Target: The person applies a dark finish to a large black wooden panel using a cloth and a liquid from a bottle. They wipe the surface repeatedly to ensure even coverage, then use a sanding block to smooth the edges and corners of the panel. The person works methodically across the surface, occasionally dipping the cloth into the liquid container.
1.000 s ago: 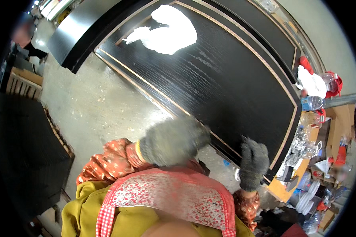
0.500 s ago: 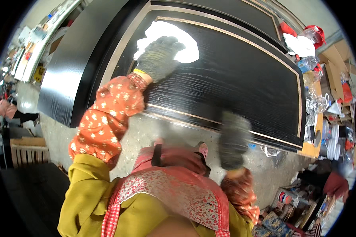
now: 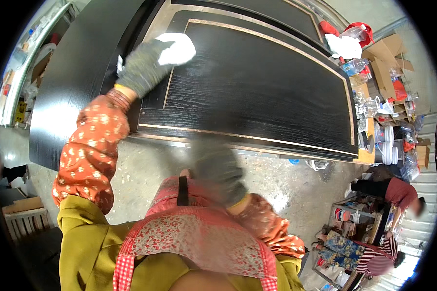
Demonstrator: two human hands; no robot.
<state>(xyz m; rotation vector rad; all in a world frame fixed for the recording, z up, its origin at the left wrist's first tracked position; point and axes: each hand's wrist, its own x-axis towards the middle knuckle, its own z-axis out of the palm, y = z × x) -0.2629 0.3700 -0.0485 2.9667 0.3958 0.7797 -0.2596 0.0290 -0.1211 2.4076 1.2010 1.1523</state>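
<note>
My left hand [image 3: 144, 68], in a dark grey knitted glove, is closed on a white cloth [image 3: 180, 49]. It rests at the left part of a black wood-grain door panel [image 3: 262, 92] with a pale strip running round its inner border. Part of the cloth is hidden under the glove. My right hand [image 3: 217, 170], in a similar glove, is smeared by motion in front of my red apron, beside the panel's near edge. Its fingers cannot be made out.
A plain black panel [image 3: 77, 72] stands at the left. Bottles, white bags and cardboard boxes [image 3: 383, 58] crowd the right side. Two people [image 3: 402, 191] are at a bench on the lower right. A slatted crate [image 3: 26, 218] sits at the lower left.
My left hand has moved left with the cloth, toward the panel's left edge. My right hand has swung left across my front. The whole view has shifted somewhat.
</note>
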